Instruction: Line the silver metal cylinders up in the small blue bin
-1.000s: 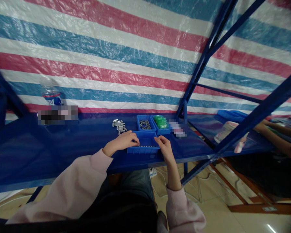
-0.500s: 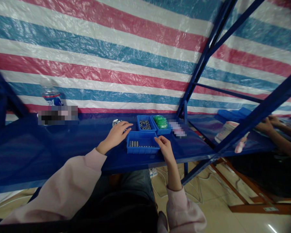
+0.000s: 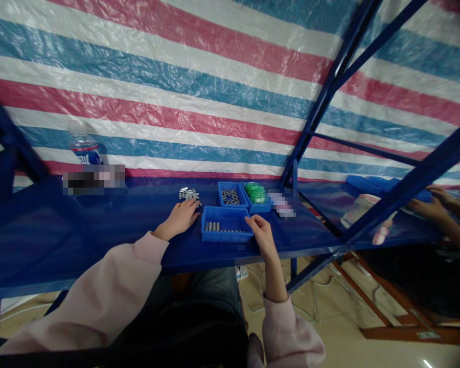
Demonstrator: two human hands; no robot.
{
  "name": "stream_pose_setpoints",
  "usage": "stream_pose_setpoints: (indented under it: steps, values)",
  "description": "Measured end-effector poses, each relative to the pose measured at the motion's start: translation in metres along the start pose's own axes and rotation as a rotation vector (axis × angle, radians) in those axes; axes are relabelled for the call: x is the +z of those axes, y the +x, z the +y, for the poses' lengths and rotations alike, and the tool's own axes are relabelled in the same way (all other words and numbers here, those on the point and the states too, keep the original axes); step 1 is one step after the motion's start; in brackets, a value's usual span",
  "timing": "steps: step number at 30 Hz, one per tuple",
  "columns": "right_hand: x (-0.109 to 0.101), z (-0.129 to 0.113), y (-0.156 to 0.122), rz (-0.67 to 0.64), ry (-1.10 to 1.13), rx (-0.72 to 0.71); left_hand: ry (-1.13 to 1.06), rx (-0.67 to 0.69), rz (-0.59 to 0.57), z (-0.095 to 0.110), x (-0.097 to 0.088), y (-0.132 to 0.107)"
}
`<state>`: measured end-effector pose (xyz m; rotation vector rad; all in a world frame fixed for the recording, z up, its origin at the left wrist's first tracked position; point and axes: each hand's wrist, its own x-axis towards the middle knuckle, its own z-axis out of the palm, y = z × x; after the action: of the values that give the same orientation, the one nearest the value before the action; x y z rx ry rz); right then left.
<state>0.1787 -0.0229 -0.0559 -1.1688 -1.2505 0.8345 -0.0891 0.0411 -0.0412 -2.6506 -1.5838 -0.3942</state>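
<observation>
In the head view my left hand (image 3: 181, 219) rests palm-down on the table, fingers reaching to the near edge of a loose pile of small shiny metal cylinders (image 3: 187, 193). Its fingers are apart and I see nothing held in them; the fingertips are partly hidden. My right hand (image 3: 261, 231) pinches the right end of a blue plastic bin (image 3: 227, 237). Inside that bin, several metal cylinders stand in a row at the left, with a lower row of small pieces along the front wall.
Behind the bin stand a smaller blue bin (image 3: 220, 190) of small metal parts and another with green packets (image 3: 256, 192). A bottle (image 3: 87, 151) is at the back left. Blue frame bars (image 3: 391, 189) cross on the right, where a co-worker's hands (image 3: 431, 204) handle blue material.
My left hand has come down and back from over the pile, uncovering more cylinders. My right hand stays on the bin's end. The co-worker's hands have shifted slightly.
</observation>
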Motion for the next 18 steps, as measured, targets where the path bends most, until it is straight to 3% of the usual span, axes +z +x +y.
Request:
stream_pose_setpoints:
  steps: [11,18]
  values:
    - [0.0004,-0.0002,-0.0006,-0.008,0.013,0.0,0.087,-0.113,0.085,0.0039,-0.0057,-0.0018]
    - [-0.0001,-0.0002,-0.0004,-0.007,0.001,0.003,-0.047,-0.189,-0.003,0.0007,-0.0042,-0.0012]
